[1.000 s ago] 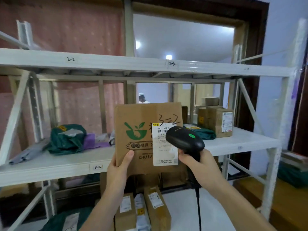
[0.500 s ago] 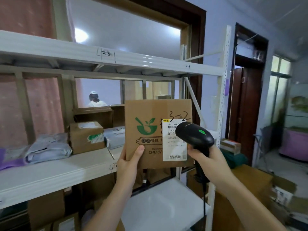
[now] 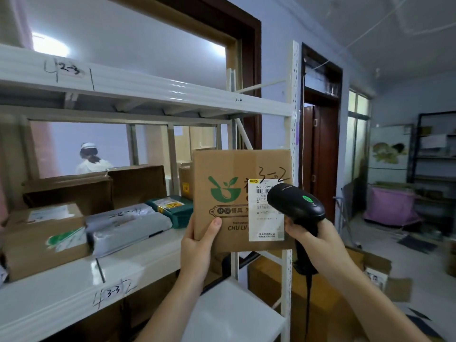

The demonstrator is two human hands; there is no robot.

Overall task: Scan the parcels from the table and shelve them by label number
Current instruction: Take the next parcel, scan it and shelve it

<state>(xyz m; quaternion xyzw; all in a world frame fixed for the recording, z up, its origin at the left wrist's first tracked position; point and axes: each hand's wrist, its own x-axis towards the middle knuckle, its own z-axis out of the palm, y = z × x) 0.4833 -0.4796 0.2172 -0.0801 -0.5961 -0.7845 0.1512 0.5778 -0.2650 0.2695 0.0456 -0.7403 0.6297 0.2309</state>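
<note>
My left hand (image 3: 199, 245) grips the lower left corner of a brown cardboard parcel (image 3: 229, 193), held upright in front of the shelf's right end. The parcel bears a green bowl logo, a white shipping label (image 3: 264, 218) and handwritten "3-2". My right hand (image 3: 318, 245) grips the handle of a black barcode scanner (image 3: 296, 203) with a green dot on top. The scanner's head points at the label and covers its upper right part. A black cable hangs from the handle.
The white metal shelf (image 3: 74, 287) is marked "3-3" on its edge, and the board above "2-3" and "2-4". On it lie cardboard boxes (image 3: 42, 240), a grey bag parcel (image 3: 128, 223) and a green parcel (image 3: 172, 208). A doorway and an open floor area lie to the right.
The view has swung right along the shelving, from the section marked 3-2 to the one marked 3-3 and the rack's right end. Both hands keep the parcel and scanner in the same relative hold.
</note>
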